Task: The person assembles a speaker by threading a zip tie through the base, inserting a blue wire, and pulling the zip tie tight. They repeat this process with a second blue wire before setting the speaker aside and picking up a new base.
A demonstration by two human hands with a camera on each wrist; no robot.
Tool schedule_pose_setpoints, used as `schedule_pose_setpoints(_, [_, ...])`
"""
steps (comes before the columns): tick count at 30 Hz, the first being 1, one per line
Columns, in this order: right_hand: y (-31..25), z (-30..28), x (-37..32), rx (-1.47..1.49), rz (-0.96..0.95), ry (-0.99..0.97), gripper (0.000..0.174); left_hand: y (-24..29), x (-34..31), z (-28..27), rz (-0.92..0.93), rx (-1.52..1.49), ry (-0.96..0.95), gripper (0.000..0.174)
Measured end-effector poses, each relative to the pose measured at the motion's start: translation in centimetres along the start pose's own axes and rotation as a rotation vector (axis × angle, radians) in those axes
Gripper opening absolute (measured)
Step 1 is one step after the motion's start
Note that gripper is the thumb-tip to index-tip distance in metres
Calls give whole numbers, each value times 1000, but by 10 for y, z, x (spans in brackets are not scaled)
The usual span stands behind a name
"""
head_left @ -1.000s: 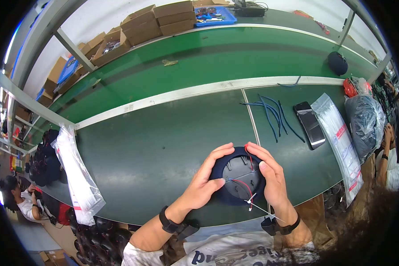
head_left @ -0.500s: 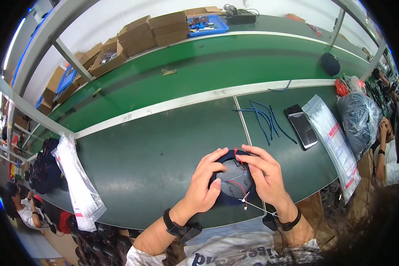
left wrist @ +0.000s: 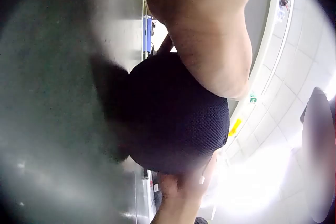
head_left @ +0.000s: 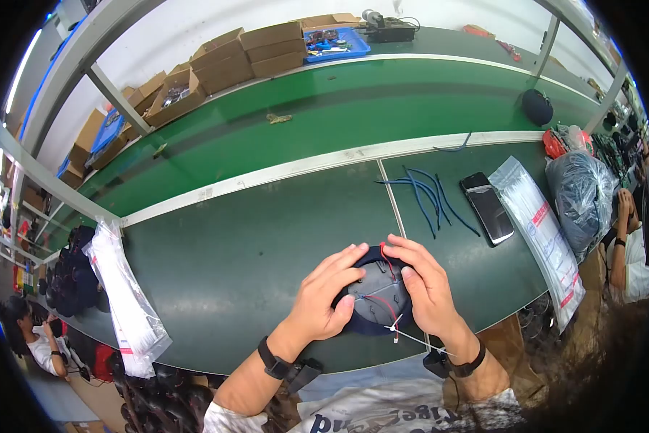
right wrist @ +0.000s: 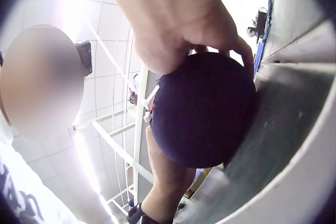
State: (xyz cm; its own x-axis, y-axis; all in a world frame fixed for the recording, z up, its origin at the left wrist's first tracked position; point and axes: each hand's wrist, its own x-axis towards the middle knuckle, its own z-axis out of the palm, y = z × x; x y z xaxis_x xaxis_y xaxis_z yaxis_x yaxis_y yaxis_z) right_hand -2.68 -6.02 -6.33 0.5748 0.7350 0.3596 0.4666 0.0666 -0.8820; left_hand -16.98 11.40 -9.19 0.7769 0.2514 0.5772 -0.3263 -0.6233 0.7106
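A round navy fabric-covered piece [head_left: 372, 324] with a grey plastic inner face [head_left: 376, 294] is held between both hands over the green table. Red wires [head_left: 386, 302] and a white zip tie [head_left: 411, 336] lie at its inner face and lower rim. Around its left side curls the left hand [head_left: 324, 297], thumb at the rim. The right hand [head_left: 429, 292] grips the right side, fingers over the far rim beside a red wire. Both wrist views show the ribbed outer cover, in the left wrist view [left wrist: 178, 113] and the right wrist view [right wrist: 205, 111].
Blue cords [head_left: 433, 198], a phone [head_left: 488, 208] and a bag of white strips [head_left: 541, 238] lie on the right. Another such bag [head_left: 126, 303] lies on the left by dark pieces [head_left: 75, 274]. Boxes [head_left: 274, 47] and a blue tray [head_left: 337, 45] stand behind.
The hands and the round piece have shifted slightly left in the head view, which has itself moved. The fingers have changed position along the piece's rim.
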Motion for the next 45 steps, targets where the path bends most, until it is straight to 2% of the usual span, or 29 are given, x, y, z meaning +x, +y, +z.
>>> schedule_pose_setpoints(3, [0, -10, 2, -117, -35, -119, 35, -1, -1, -3, 19, 65, -38, 44])
schedule_pose_setpoints(6, [1, -11, 3, -104, -31, -145, 35, -8, -3, -5, 57, 88, -92, 41])
schedule_pose_setpoints(9, [3, -9, 2, -71, 6, -102, 34, -5, -7, -3, -24, -95, 12, 37])
schedule_pose_setpoints(10, [0, -10, 2, -48, 17, -82, 32, -4, -9, 1, -80, -218, 139, 34])
schedule_pose_setpoints(13, [-1, -17, 0, -29, 28, -77, 30, -5, -6, -10, -66, -133, 60, 29])
schedule_pose_setpoints(17, [9, -19, -4, -145, -20, -147, 29, -10, -4, -10, 85, 12, -6, 21])
schedule_pose_setpoints(20, [-9, -28, 0, -123, 24, -142, 30, -6, -2, -8, 61, 58, 5, 20])
schedule_pose_setpoints(21, [-15, -31, -1, -97, 57, -131, 30, -5, -3, -8, 40, 20, 36, 21])
schedule_pose_setpoints(23, [-6, -37, -14, 224, 164, 115, 33, -5, -8, -6, -10, -64, 99, 25])
schedule_pose_setpoints(24, [-4, -46, -16, 80, 119, 58, 33, -5, -9, -8, -7, -79, 104, 39])
schedule_pose_setpoints(25, [-5, -53, -16, -62, 77, 1, 33, -2, -8, -7, -43, -96, 99, 45])
schedule_pose_setpoints(27, [-17, -49, -14, -155, 79, -114, 33, 10, -4, -9, -116, -127, 78, 57])
schedule_pose_setpoints(28, [-16, -45, -14, -149, 73, -141, 38, 9, -4, -9, -92, -96, 23, 82])
schedule_pose_setpoints(32, [-11, -33, -10, -224, -38, -203, 45, 8, -2, -2, -29, 48, -106, 105])
schedule_pose_setpoints(35, [-3, -29, -14, -256, -84, -192, 46, 5, -1, 0, 2, 42, -98, 98])
schedule_pose_setpoints(38, [-3, -39, -11, -138, -27, -241, 48, 6, -2, -1, -24, 46, -107, 104])
schedule_pose_setpoints(41, [-5, -50, -17, 176, 154, -136, 49, 17, -2, 1, -90, -7, -62, 107])
schedule_pose_setpoints(42, [-2, -57, -17, 69, 94, -187, 52, 16, -4, 3, -109, -22, -57, 109])
schedule_pose_setpoints(45, [-2, -48, -25, -16, 74, -190, 55, 11, -9, 9, -149, -45, -36, 112])
